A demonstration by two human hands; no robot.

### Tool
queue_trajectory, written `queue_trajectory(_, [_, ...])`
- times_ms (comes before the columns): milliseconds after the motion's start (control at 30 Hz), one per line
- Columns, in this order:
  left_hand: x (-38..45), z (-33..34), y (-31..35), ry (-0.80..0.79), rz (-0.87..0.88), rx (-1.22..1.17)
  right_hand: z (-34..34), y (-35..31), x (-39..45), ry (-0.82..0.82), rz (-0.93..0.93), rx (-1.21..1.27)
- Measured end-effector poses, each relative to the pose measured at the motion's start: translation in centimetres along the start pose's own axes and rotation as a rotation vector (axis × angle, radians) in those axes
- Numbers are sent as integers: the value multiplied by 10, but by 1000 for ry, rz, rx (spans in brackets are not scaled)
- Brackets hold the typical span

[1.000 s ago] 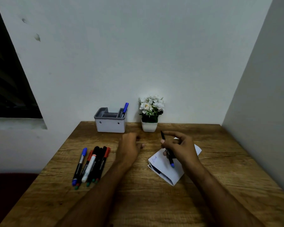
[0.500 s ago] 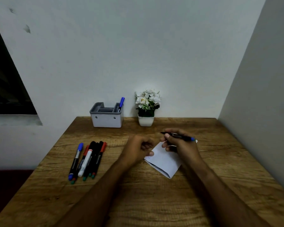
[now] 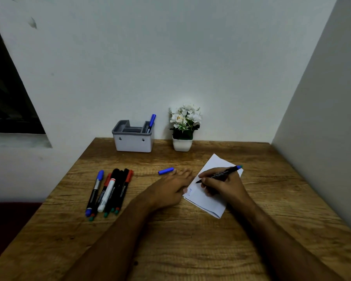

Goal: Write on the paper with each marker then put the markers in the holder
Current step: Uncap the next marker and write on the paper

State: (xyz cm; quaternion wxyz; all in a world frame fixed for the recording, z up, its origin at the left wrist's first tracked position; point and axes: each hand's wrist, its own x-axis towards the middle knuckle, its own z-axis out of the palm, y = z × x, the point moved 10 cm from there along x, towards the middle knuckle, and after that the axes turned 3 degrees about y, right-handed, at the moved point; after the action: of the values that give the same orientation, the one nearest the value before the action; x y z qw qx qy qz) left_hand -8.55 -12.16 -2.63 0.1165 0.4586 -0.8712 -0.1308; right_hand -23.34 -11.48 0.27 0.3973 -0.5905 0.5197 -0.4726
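The right hand (image 3: 223, 184) grips a black marker (image 3: 219, 174) over the paper (image 3: 209, 201). The left hand (image 3: 171, 188) lies flat, fingers spread narrowly, beside a blue cap (image 3: 166, 171) mid-table.

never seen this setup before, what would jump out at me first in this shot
The eye lands on the right hand gripping an uncapped marker over the folded white paper on the wooden table, with the left hand flat beside it and a loose blue cap past its fingertips. Left lies a bundle of markers; at the back, a grey holder with one blue marker, next to a small flower pot.
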Motion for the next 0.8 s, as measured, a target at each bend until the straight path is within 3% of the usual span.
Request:
queue_trajectory(333, [-8, -1, 1, 16, 34, 62, 20, -13, 3, -77, -165, -259])
queue_trajectory(800, [-6, 0, -1, 34, 55, 35, 24, -5, 4, -71, -190, -321])
